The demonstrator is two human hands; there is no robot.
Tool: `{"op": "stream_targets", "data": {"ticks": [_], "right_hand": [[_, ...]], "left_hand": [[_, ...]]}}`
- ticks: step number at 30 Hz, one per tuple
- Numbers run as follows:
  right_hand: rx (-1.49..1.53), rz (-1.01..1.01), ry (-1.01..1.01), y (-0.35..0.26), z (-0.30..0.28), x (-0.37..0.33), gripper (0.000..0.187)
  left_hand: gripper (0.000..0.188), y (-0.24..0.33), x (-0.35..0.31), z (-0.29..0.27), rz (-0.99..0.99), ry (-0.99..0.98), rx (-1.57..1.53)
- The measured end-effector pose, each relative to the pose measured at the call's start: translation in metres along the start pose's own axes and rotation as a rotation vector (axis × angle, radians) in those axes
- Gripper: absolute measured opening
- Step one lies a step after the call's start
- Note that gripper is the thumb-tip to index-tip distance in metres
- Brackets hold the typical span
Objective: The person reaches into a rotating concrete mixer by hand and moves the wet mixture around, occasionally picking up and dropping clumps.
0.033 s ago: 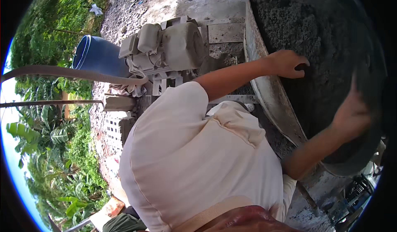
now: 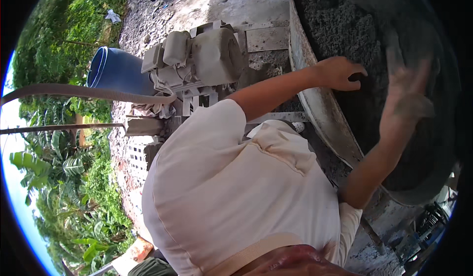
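The gray mix [image 2: 340, 22] lies just past your half-curled left hand [image 2: 343, 73]; your right hand [image 2: 406, 81] blurs, can't tell.

Metal drum [image 2: 323, 109], between 2 and 3 o'clock: no readable text on its wall
Motor [image 2: 211, 54], toward 11 o'clock: no readable label or number on its casing
Blue barrel [image 2: 129, 69], at 10 o'clock: no readable marking
White shirt [image 2: 241, 192], at 6 o'clock: no readable print
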State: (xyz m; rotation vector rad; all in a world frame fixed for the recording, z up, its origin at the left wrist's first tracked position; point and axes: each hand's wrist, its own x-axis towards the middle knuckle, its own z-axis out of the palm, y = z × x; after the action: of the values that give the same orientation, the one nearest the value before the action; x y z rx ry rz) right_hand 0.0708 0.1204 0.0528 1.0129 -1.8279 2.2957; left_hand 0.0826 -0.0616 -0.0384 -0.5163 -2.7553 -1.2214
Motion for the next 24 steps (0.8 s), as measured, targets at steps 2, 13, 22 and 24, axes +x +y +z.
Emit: {"op": "stream_targets", "data": {"ticks": [2, 13, 22, 24], "right_hand": [[-0.260, -0.105, 0.012, -0.046, 0.107, 0.024, 0.077], [-0.768, 0.390, 0.346, -0.019, -0.048, -0.059, 0.043], [-1.046, 0.450, 0.640, -0.066, -0.101, -0.105, 0.030], [-1.077, 0.479, 0.666, -0.065, -0.109, -0.108, 0.030]], "left_hand": [[0.036, -0.029, 0.000, 0.014, 0.338, 0.181, -0.228], [0.032, -0.037, -0.027, -0.050, 0.411, 0.487, -0.088], [0.040, -0.064, 0.033, -0.102, 0.184, 0.636, -0.426], [0.040, -0.059, 0.053, -0.103, 0.127, 0.611, -0.477]]}}
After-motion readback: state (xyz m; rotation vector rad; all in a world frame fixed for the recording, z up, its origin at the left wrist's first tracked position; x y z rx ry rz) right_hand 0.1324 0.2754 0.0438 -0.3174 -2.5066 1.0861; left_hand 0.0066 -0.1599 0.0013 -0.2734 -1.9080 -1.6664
